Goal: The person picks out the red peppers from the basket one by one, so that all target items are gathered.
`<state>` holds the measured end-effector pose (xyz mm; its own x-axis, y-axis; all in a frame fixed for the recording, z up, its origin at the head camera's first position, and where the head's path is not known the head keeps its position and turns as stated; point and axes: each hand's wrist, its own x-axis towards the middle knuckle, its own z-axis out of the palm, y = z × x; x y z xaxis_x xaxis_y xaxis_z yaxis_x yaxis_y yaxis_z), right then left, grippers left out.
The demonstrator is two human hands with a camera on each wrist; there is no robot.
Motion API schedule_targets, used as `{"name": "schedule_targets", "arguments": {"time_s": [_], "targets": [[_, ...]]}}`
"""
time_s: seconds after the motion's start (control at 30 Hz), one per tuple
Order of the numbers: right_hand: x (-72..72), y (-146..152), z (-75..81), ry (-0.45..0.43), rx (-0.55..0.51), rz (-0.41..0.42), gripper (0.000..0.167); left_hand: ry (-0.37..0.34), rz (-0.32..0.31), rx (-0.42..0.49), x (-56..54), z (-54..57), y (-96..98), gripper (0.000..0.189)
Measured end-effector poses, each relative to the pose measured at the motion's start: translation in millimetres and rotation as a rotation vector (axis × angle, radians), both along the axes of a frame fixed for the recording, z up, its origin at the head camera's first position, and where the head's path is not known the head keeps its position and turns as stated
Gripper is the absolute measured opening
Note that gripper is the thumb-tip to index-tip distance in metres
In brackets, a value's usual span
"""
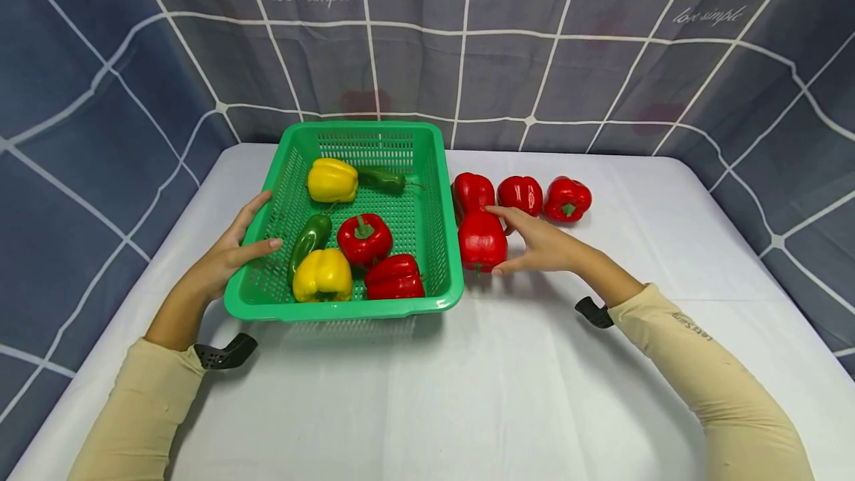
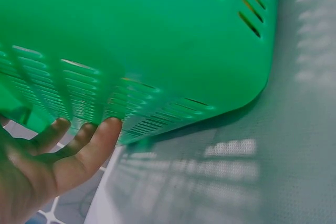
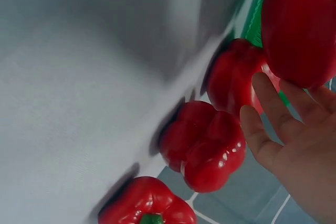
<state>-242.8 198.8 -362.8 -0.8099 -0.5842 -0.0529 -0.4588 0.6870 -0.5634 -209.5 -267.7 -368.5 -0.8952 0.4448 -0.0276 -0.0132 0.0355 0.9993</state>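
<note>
A green plastic basket (image 1: 344, 310) stands left of centre, holding yellow bell peppers (image 1: 332, 180), red bell peppers (image 1: 364, 240) and long green peppers (image 1: 311, 240). My left hand (image 1: 227, 254) is at the basket's left side, thumb over the rim. Its other fingers lie fairly straight along the outer wall in the left wrist view. My right hand (image 1: 544, 243) holds a red bell pepper (image 1: 482, 241) beside the basket's right wall, thumb near its stem end and a fingertip at its far end. The thumb is hidden in the right wrist view.
Behind and right of the held pepper, three red bell peppers (image 1: 521, 195) sit in a row on the white tablecloth (image 1: 427, 399). A grey grid-patterned curtain (image 1: 427, 73) encloses the back and sides of the table.
</note>
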Motion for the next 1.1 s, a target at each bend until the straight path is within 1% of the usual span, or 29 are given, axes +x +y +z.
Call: {"name": "schedule_targets", "arguments": {"time_s": [0.13, 0.33, 0.53, 0.87, 1.1], "targets": [[1.8, -0.1, -1.2, 0.001, 0.037, -0.003, 0.098, 0.001, 0.006, -0.012, 0.2, 0.8, 0.5, 0.075], [4.2, -1.3, -3.6, -0.005, 0.063, -0.004, 0.099, -0.001, 0.01, -0.022, 1.0, 1.3, 0.7, 0.075], [3.9, -1.2, -6.7, 0.005, 0.071, 0.01, 0.098, -0.005, 0.008, -0.013, 1.3, 1.9, 0.9, 0.075], [4.5, 1.5, -9.1, -0.024, 0.085, -0.015, 0.1, -0.009, 0.011, -0.014, 1.3, 2.3, 1.3, 0.076], [4.8, 3.4, -9.4, -0.041, 0.088, -0.018, 0.1, -0.008, 0.01, -0.009, 0.9, 1.8, 1.4, 0.076]]}}
